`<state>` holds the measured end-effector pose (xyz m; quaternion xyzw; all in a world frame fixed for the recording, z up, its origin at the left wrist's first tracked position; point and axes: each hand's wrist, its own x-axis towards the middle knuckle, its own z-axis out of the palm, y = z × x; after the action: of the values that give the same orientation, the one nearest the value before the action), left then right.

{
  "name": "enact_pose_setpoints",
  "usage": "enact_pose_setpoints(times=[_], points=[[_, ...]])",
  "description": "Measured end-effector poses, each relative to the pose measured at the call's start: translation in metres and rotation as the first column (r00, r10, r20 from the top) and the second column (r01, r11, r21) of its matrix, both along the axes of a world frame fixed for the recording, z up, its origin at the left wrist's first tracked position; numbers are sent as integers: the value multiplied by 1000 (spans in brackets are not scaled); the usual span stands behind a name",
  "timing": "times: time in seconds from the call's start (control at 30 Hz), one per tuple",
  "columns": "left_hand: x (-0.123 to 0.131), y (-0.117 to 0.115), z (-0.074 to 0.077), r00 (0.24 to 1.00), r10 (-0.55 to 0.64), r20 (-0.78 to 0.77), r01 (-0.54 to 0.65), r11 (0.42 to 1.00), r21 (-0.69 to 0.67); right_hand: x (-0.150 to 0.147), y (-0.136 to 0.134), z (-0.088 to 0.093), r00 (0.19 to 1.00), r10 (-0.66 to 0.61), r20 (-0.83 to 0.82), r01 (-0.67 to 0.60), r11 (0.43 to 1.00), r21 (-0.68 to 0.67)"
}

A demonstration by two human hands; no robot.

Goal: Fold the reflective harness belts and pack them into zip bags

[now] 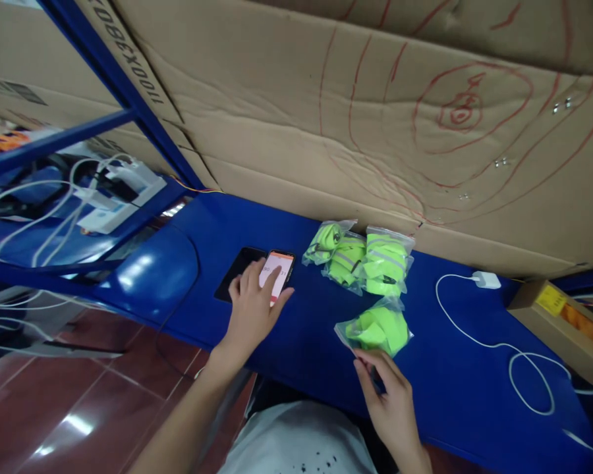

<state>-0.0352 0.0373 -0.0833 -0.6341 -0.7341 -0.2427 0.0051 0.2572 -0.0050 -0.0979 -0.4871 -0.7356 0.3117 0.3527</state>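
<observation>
My left hand (252, 305) is spread over a phone (278, 270) with a lit screen, a finger at the glass. A dark flat device (236, 273) lies partly under that hand, beside the phone. My right hand (386, 388) pinches the near left edge of a clear plastic bag (378, 329) with bright green fabric inside. Behind it, against the cardboard, sit three more bags of green fabric with grey stripes: a left one (327, 242), a middle one (346, 261) and a right one (385, 262).
A white charger (487, 280) with a looping cable lies on the blue table (454, 388). An open-windowed cardboard box (563, 332) stands at the far right. Left are a blue frame (165, 148) and a power strip (123, 201) with tangled cables. Marked cardboard (296, 131) walls the back.
</observation>
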Motion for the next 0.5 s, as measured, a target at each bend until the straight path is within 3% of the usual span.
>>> enact_pose_setpoints(times=[0.07, 0.13, 0.2, 0.27, 0.37, 0.5], points=[[21, -17, 13, 962, -108, 251, 119, 993, -26, -2, -4, -2, 998, -52, -18, 52, 998, 17], [47, -36, 22, 820, -184, 542, 328, 927, -181, -5, -8, -3, 994, -100, -47, 102, 994, 31], [70, -52, 23, 657, -162, 736, 485, 839, -248, -8, -12, -3, 992, -113, -65, 114, 993, 21], [87, -62, 17, 534, -121, 837, 542, 808, -230, -11, -17, -1, 995, -77, -70, 76, 997, -11], [98, -69, 4, 409, -105, 906, 544, 826, -150, -16, -25, 5, 997, -15, -78, 11, 998, -61], [98, -75, -8, 351, -98, 931, 532, 840, -112, -21, -34, 14, 997, -19, -78, 9, 992, -123]])
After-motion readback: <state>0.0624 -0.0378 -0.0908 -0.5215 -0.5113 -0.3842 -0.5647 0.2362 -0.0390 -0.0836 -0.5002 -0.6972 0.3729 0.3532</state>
